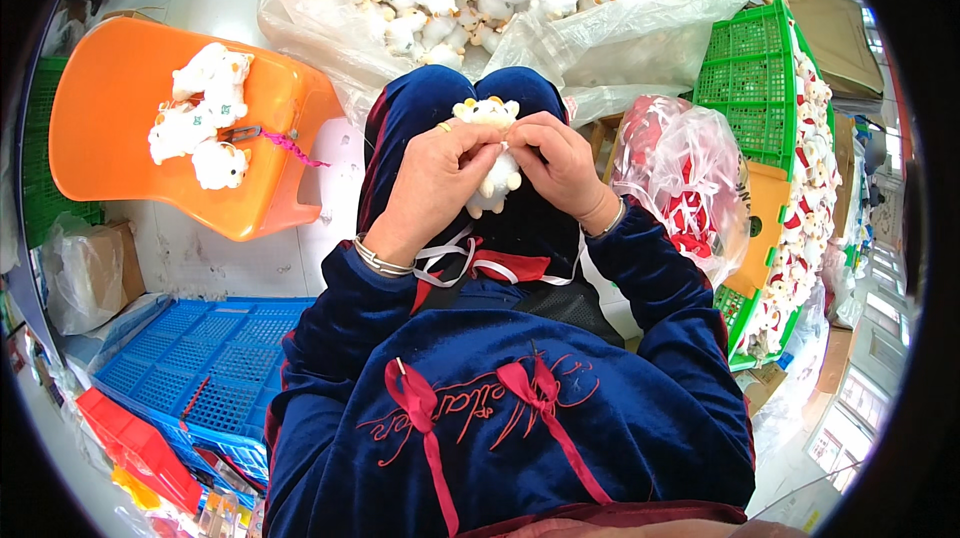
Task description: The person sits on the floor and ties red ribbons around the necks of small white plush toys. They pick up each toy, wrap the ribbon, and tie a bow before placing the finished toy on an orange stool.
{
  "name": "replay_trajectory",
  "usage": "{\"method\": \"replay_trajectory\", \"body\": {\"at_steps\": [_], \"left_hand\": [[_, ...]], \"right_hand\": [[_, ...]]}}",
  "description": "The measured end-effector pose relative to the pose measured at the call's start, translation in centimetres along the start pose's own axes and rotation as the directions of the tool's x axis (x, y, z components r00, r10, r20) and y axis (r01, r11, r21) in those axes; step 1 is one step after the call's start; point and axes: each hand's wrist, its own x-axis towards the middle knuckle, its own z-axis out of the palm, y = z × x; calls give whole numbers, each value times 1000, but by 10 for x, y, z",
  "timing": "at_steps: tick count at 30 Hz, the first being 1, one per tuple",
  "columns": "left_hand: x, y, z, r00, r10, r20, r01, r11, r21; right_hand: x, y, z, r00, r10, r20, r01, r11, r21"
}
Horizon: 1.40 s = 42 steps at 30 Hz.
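Above my knees, a small white plush toy (493, 184) with orange-tipped ears sits between my two hands, its head up and its feet toward me. My left hand (428, 183) is closed on it from the left, thumb and forefinger pinched at its neck. From the other side my right hand (565, 168) pinches the same spot, its fingertips nearly touching the left ones. Whether a thread or ribbon is between the fingertips is too small to tell. Across my lap lie red cloth pieces (512, 266) with white ribbons (440, 254).
An orange chair (110, 118) at left bears several plush toys (212, 78) and thread snips (240, 133) with a pink cord. Ahead, a clear plastic bag (590, 53) holds many toys. At right are a bag of red pieces (690, 188) and a green crate (745, 88); a blue crate (215, 348) stands near left.
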Motion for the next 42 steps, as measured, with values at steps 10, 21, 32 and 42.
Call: {"method": "replay_trajectory", "body": {"at_steps": [10, 21, 32, 42], "left_hand": [[-1, 1, 6, 998, -11, -64, 13, 1000, 28], [-1, 3, 5, 998, -17, -58, 18, 1000, 23], [0, 2, 3, 998, 38, -49, -35, 998, 43], [-2, 1, 3, 998, -47, -37, 49, 998, 46]], "right_hand": [[8, -16, -6, 979, 202, -3, -198, 965, 170], [-2, -19, -8, 983, 154, -97, -167, 973, -157], [1, -11, -1, 986, 159, -57, -161, 986, -40], [5, -13, -8, 982, 186, 19, -186, 982, -33]]}}
